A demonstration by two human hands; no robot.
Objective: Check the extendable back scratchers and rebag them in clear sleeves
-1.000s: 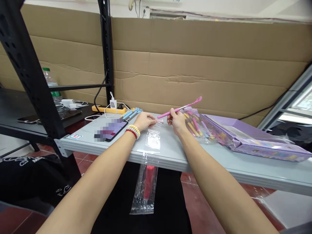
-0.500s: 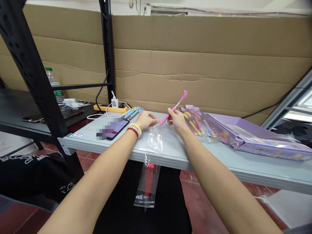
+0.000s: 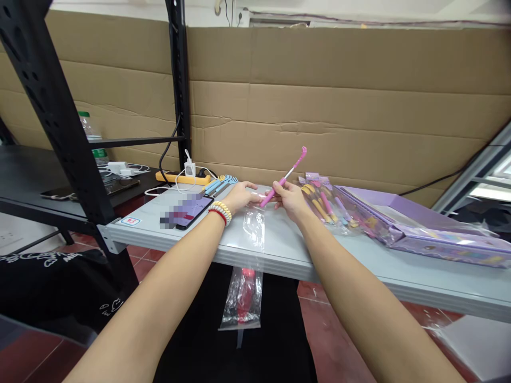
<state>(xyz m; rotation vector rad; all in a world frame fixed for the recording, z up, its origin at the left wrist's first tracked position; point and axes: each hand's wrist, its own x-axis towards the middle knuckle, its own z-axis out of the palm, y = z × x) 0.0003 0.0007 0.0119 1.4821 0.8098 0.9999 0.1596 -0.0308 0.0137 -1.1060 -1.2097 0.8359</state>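
Observation:
My right hand (image 3: 290, 199) is closed around the pink handle of a back scratcher (image 3: 272, 195), which has a thin metal shaft and a curved pink head pointing up and right. My left hand (image 3: 240, 196) pinches the upper end of a clear plastic bag (image 3: 254, 229), close to the handle's lower end. The bag trails down across the table, and its lower part hangs over the front edge with a red shape showing behind or in it. Whether the handle's tip is inside the bag's mouth I cannot tell.
Blue and yellow back scratchers (image 3: 220, 184) lie behind a phone (image 3: 195, 211) on the grey table (image 3: 287, 250). Bagged colourful back scratchers (image 3: 324, 205) and an open purple box (image 3: 443, 246) are to the right. A yellow power strip (image 3: 199, 180) sits by the black rack post (image 3: 180, 85).
The handle's lower end has moved slightly left and down, and my left fingers have shifted at the bag's upper end. The hanging lower part of the bag has swung up a little.

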